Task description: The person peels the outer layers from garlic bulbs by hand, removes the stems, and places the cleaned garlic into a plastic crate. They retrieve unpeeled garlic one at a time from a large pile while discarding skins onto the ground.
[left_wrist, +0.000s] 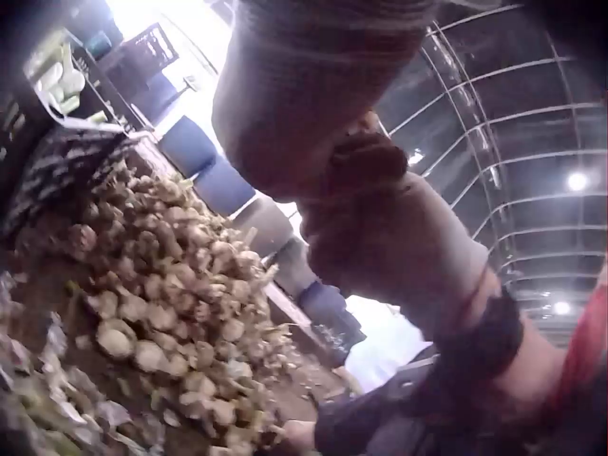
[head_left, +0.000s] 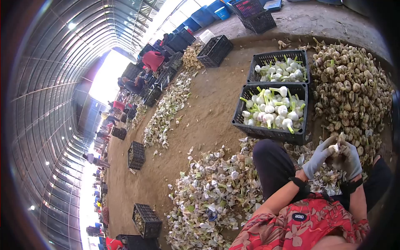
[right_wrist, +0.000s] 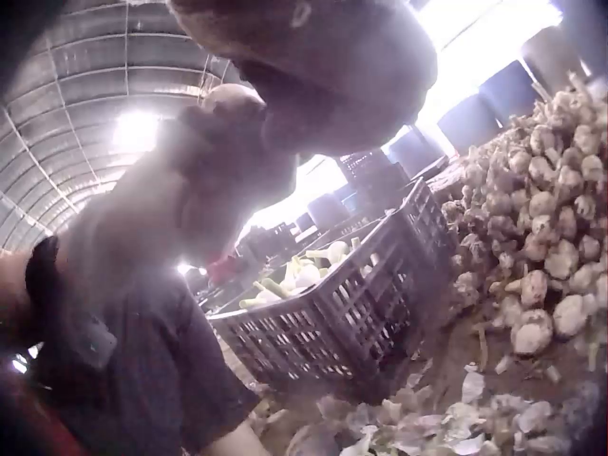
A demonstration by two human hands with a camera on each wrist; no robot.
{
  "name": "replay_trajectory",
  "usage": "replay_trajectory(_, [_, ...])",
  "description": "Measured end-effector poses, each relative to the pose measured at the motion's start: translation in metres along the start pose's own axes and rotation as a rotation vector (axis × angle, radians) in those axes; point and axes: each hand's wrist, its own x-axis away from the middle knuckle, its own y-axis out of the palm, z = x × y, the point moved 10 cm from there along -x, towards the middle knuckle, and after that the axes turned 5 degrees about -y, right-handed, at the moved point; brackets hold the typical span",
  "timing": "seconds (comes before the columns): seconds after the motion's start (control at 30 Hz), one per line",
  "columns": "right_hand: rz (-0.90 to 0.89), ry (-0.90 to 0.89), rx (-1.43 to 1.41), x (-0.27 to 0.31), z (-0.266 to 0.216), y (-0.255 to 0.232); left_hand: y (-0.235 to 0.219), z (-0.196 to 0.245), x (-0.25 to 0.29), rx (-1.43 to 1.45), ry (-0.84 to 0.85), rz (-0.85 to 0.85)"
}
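Observation:
Both hands wear pale, soiled gloves and meet in front of the lap. The left hand (head_left: 318, 160) grips a garlic bulb (head_left: 336, 147), whose white skin shows between the fingers. From the other side the right hand (head_left: 352, 161) closes its fingers on the same bulb, pinching at its loose outer skin. In the left wrist view the left hand (left_wrist: 304, 104) looms large, with the right hand (left_wrist: 404, 247) against it. The right wrist view has the right hand (right_wrist: 332, 76) over the left hand (right_wrist: 190, 180); the bulb is mostly hidden there by fingers.
Dirty, unpeeled garlic (head_left: 348, 87) lies heaped at the right. Two black crates, one nearer (head_left: 271, 132) and one farther (head_left: 249, 68), hold clean white bulbs with green stems. Peeled skins (head_left: 212, 187) cover the ground left of the knee (head_left: 271, 164). Other people work along the shed.

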Motion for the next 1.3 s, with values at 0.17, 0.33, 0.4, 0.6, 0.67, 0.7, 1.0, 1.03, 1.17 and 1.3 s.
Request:
replay_trajectory(0.17, [-0.004, 0.019, 0.028, -0.011, 0.011, -0.015, 0.013, 0.032, 0.008, -0.944, 0.469, 0.148])
replay_trajectory(0.33, [0.060, -0.079, 0.009, -0.010, -0.008, -0.009, 0.022, 0.042, 0.021, -0.688, 0.463, 0.259])
replay_trajectory(0.4, [0.052, -0.149, 0.022, -0.009, -0.015, -0.008, 0.013, 0.002, 0.005, -0.084, 0.115, 0.175])
replay_trajectory(0.6, [0.263, -0.188, 0.040, -0.009, 0.008, -0.033, 0.036, -0.045, -0.007, 0.682, -0.497, -0.077])
replay_trajectory(0.67, [0.305, -0.137, -0.043, -0.020, 0.053, -0.070, 0.015, -0.043, -0.019, 0.460, -0.254, 0.044])
replay_trajectory(0.7, [0.321, -0.122, -0.080, -0.022, 0.059, -0.075, -0.003, -0.031, -0.022, 0.246, 0.004, 0.212])
replay_trajectory(1.0, [0.233, -0.077, -0.055, -0.022, 0.053, -0.044, -0.050, -0.038, -0.016, 0.011, 0.130, 0.460])
replay_trajectory(1.03, [0.269, -0.120, 0.003, -0.023, 0.056, -0.051, -0.045, -0.013, -0.003, -0.242, 0.295, 0.557])
replay_trajectory(1.17, [0.330, -0.334, 0.349, -0.015, 0.036, -0.052, -0.009, 0.022, 0.022, -0.543, 0.464, 0.612])
replay_trajectory(1.3, [0.297, -0.119, -0.013, -0.021, 0.056, -0.044, -0.034, -0.032, -0.008, -0.161, 0.257, 0.461])
